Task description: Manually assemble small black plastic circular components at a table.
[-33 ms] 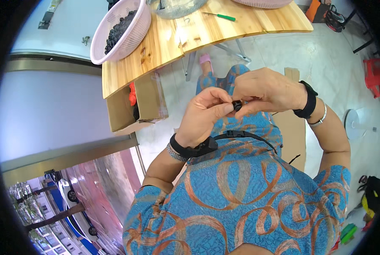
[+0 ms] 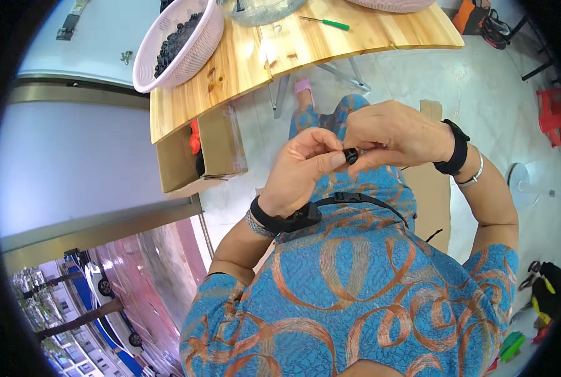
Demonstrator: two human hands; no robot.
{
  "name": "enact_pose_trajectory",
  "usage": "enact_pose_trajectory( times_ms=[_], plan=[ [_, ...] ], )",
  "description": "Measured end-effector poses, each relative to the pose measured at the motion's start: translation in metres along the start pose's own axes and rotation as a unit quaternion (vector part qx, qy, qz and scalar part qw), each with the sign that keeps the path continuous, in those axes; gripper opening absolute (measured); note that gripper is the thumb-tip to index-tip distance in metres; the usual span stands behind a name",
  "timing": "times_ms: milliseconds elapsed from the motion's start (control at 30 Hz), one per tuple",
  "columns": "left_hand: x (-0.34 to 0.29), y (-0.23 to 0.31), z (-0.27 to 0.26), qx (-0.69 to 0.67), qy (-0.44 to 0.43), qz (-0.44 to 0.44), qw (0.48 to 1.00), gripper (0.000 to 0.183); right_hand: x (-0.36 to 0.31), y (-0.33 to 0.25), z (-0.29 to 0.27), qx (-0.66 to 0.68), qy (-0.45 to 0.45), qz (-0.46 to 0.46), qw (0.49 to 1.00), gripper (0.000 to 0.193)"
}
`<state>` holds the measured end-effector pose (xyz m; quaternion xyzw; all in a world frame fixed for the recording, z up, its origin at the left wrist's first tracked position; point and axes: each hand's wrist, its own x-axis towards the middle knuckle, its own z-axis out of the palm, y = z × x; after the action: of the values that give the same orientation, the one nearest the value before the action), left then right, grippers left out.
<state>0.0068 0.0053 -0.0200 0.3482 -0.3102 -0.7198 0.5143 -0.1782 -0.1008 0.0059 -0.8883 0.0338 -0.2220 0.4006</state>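
Observation:
Above my lap, both hands meet at a small black part (image 2: 351, 156), partly covered by fingers; its exact kind is too small to tell. My left hand (image 2: 305, 160) pinches it between thumb and forefinger. From the other side, the thumb and fingers of my right hand (image 2: 397, 135) close around the same part. Ahead on the wooden table (image 2: 305, 51), a pink plastic basket (image 2: 206, 47) holds a heap of small black pieces (image 2: 177, 45). A screwdriver (image 2: 336, 24) with a green handle lies farther right on that table.
A clear round tray (image 2: 265, 16) and the edge of another pink basket (image 2: 393, 5) are at the table's far side. Under its left end stands a cardboard box (image 2: 224, 147). Flattened cardboard (image 2: 434, 207) lies on the floor, and a red stool (image 2: 557, 116) stands far right.

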Motion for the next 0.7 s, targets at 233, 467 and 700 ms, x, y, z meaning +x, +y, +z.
enact_pose_trajectory(
  times_ms=[233, 467, 700],
  plan=[
    [-0.001, 0.000, -0.006, -0.052, -0.026, -0.060, 0.996, 0.010, 0.004, -0.002, 0.003, -0.020, -0.049, 0.013, 0.999, 0.032],
    [0.013, 0.005, -0.010, -0.042, -0.040, -0.014, 0.998, 0.008, 0.015, 0.010, -0.005, -0.088, -0.026, -0.040, 0.995, 0.030],
    [0.023, 0.043, -0.019, -0.068, 0.051, 0.034, 0.996, 0.020, 0.024, 0.016, -0.016, 0.261, 0.083, 0.126, 0.954, 0.052]
  ],
)
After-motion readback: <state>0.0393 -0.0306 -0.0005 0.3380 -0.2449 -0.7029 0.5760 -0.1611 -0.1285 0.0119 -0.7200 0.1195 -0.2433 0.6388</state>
